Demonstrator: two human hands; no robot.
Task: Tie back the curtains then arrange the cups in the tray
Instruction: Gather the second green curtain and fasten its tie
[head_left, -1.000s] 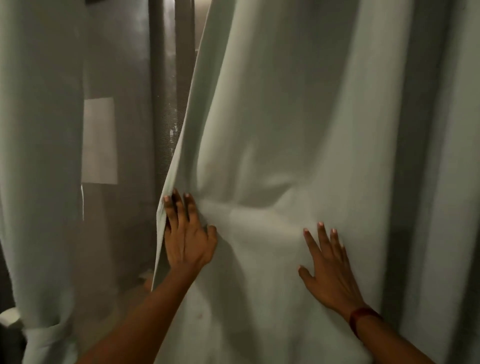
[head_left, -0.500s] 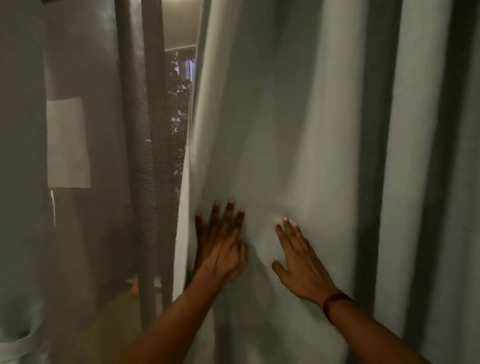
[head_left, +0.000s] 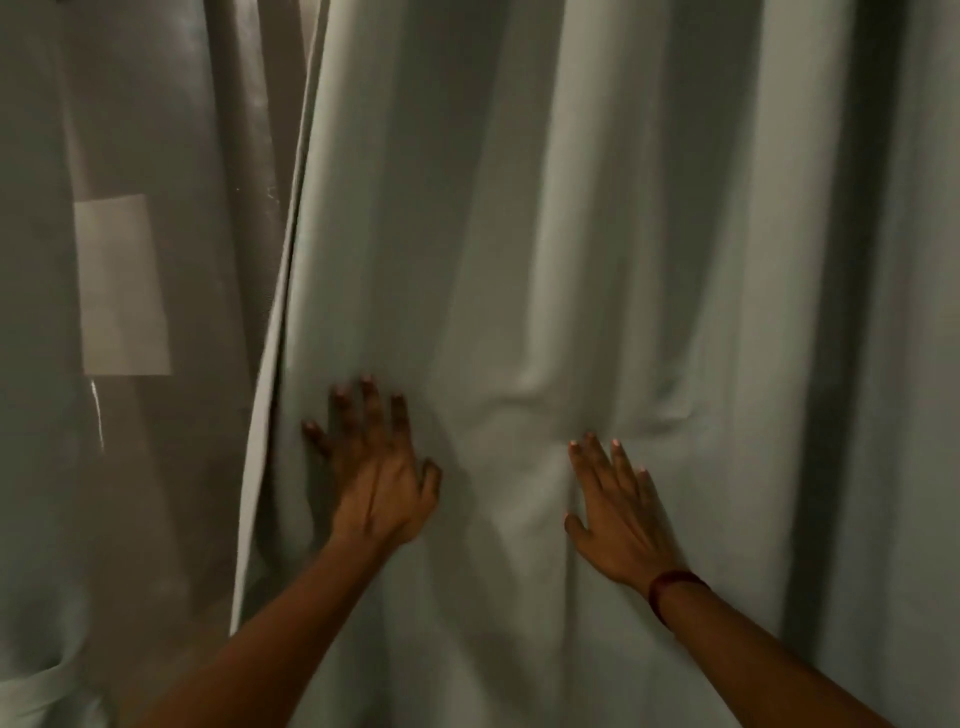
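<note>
Head view

Curtain: a pale green curtain (head_left: 519, 234) hangs in long upright folds and fills the middle and right of the view.
Curtain edge: its free hem (head_left: 267, 415) runs down the left side, just left of the left hand.
Left hand: the left hand (head_left: 376, 478) lies flat on the cloth near that hem. Its fingers (head_left: 366, 410) are straight, spread and pointing up, and it holds nothing.
Right hand: the right hand (head_left: 621, 514) lies flat on the same curtain, further right and slightly lower. Its fingers (head_left: 618, 467) are straight and close together, with the thumb out to the left, and it holds nothing.
Between the hands: the cloth bunches into soft creases (head_left: 524, 410) above and between the two hands, which are apart from each other.
Wrist: a dark red band (head_left: 675, 587) circles the right wrist.
Left of the curtain: a thin grey sheer panel (head_left: 197, 234) hangs past the hem, with a pale rectangle (head_left: 122, 286) showing through it.
Lower left corner: more pale green cloth (head_left: 36, 686) is gathered there; how it is fastened is too blurred to tell.
Room: the light is dim and the far right folds are in shadow (head_left: 815, 364).
</note>
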